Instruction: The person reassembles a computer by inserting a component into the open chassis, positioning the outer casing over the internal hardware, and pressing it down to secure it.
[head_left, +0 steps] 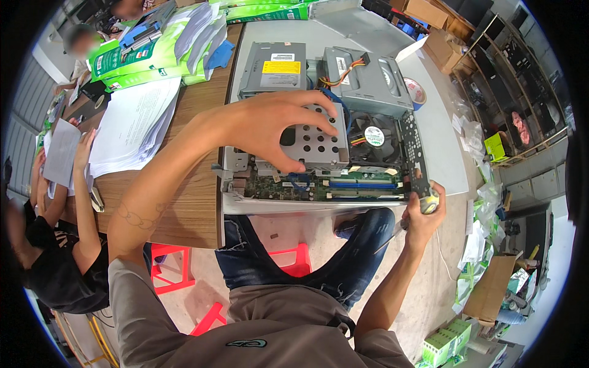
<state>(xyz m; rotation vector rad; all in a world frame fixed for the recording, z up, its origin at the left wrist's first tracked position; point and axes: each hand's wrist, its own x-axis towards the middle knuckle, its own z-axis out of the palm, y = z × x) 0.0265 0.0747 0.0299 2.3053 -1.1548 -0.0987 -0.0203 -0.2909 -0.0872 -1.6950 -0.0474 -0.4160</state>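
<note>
A desktop computer case (pixel 420 162) lies with its inside exposed at the table's near edge. My left hand (pixel 270 126) arches over a grey perforated metal drive bracket (pixel 319 140), thumb and fingers spread; I cannot tell how firmly they touch it. Gripped in my right hand (pixel 423 224), at the case's near right corner, is a screwdriver (pixel 429 202) with a yellow-and-grey handle. Its thin shaft points down and left, away from the case. Beside the bracket sit a black fan (pixel 374 138) and, nearer me, blue memory slots (pixel 362 183) on the green board.
A power supply (pixel 273 64) and an optical drive (pixel 368 76) occupy the case's far side. A tape roll (pixel 415 92) lies to its right. Paper stacks (pixel 135 122) and green packs (pixel 147 58) cover the left table, where another person's hand (pixel 83 150) handles sheets. Red stools (pixel 172 267) stand below.
</note>
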